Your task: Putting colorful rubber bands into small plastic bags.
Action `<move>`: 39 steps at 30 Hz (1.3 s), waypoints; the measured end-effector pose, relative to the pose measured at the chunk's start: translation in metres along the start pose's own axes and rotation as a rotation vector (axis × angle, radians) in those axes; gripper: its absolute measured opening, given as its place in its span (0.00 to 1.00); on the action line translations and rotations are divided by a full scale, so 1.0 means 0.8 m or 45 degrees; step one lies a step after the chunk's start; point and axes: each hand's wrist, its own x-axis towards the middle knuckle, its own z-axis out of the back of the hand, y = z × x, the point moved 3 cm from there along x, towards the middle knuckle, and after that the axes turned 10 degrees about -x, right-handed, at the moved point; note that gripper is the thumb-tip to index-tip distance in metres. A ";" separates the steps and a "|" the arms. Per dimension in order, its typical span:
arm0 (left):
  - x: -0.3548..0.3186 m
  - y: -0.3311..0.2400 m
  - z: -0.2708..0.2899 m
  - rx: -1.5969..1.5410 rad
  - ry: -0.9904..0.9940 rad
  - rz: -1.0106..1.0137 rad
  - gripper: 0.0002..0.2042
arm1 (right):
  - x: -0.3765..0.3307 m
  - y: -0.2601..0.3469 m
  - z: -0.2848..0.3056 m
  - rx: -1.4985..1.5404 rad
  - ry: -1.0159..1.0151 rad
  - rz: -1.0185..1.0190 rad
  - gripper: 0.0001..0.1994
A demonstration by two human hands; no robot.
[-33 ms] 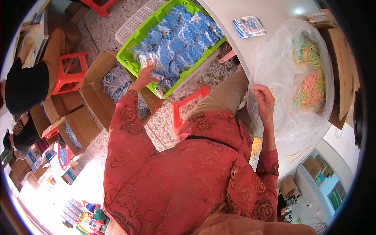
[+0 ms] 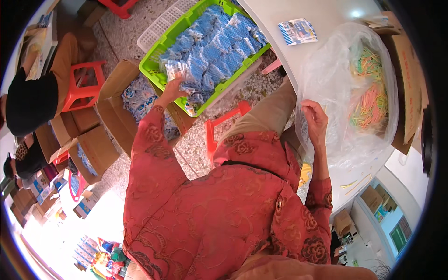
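My left hand (image 2: 173, 90) reaches into the near left corner of a bright green plastic basket (image 2: 157, 80). Its fingers are closed on a small packet (image 2: 175, 71) with a pale, orange-tinted face. Blue-and-white packets (image 2: 219, 51) fill the basket in a heap. On the other side, my right hand (image 2: 315, 117) is raised at the table's edge, thumb and fingers pinched together; whatever is in the pinch is too small to make out. Right beside it lies a large clear plastic bag (image 2: 326, 88), with thin pink, green and yellow sticks (image 2: 371, 105) inside.
One flat blue-and-white packet (image 2: 297, 31) lies on the white table (image 2: 275, 14). Cardboard boxes (image 2: 112, 109) with more packets stand on the floor at the left. A red stool (image 2: 84, 86) is near a seated person (image 2: 35, 100). Another red stool (image 2: 211, 135) stands below the basket.
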 end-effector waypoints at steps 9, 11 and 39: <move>-0.002 -0.041 0.018 -0.029 0.139 0.031 0.39 | -0.007 0.002 0.008 -0.051 0.002 0.004 0.06; -0.009 -0.049 0.028 -0.050 0.205 0.107 0.38 | -0.012 -0.003 0.014 -0.042 -0.013 0.003 0.06; 0.075 -0.014 0.094 0.425 0.336 0.102 0.26 | -0.014 -0.019 0.025 -0.059 -0.095 -0.044 0.05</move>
